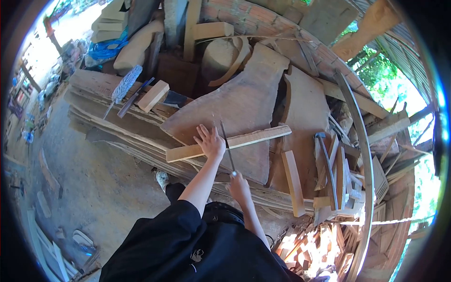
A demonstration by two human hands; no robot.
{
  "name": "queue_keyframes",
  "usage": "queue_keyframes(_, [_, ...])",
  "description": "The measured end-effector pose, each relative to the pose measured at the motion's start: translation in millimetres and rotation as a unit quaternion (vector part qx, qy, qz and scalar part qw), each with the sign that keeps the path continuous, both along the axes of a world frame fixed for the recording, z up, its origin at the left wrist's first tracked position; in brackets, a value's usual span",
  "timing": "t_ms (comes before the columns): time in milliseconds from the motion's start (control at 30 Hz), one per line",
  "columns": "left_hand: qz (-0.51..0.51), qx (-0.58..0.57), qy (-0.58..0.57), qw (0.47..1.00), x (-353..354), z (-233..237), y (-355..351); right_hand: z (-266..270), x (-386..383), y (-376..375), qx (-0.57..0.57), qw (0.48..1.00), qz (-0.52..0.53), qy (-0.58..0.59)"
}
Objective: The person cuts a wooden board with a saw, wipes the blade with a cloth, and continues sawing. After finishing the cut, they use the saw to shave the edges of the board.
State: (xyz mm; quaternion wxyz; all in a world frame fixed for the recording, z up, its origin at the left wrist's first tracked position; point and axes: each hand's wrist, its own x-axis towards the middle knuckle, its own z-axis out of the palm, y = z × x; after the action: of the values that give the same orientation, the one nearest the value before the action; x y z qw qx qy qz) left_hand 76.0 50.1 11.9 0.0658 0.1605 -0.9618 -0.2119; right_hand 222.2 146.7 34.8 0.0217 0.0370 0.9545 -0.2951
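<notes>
Centrally, left hand (210, 141): arm stretched forward, palm down, fingers spread flat on a long wooden strip (256, 137), gripping nothing. Right hand (239, 184): drawn nearer the body, fist closed round the lower end of a thin metal blade (227, 145), which runs up to cross the strip just beside the left hand. Strip: lying crosswise on a broad wooden slab (235, 105). Slab: resting on a stack of planks (108, 117). On the stack, upper left: a pale wood block (153, 95). Far right: a curved metal band (359, 141). Below: one shoe (162, 178) on the dirt floor (94, 188).
</notes>
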Motion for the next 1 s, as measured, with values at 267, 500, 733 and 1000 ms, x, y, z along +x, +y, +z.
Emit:
queue_keyframes(267, [-0.010, -0.027, 0.037, 0.999, -1.6, -6.2, 1.7, 6.8, 18.8, 16.6, -0.074, 0.996, -0.008, -0.051])
queue_keyframes(500, [-0.029, -0.009, -0.025, 0.999, 1.3, 3.8, -5.5, 59.6, 40.4, 7.9, -0.020, 0.997, 0.019, -0.072])
queue_keyframes(733, [0.003, -0.010, -0.058, 0.998, 1.2, 14.2, -1.5, 4.8, -32.5, -6.8, -0.027, 0.995, -0.044, -0.084])
queue_keyframes(1000, [-0.003, 0.001, -0.049, 0.999, 0.8, 9.8, -1.0, 49.3, 81.5, 26.9, 0.039, 0.987, -0.010, -0.157])
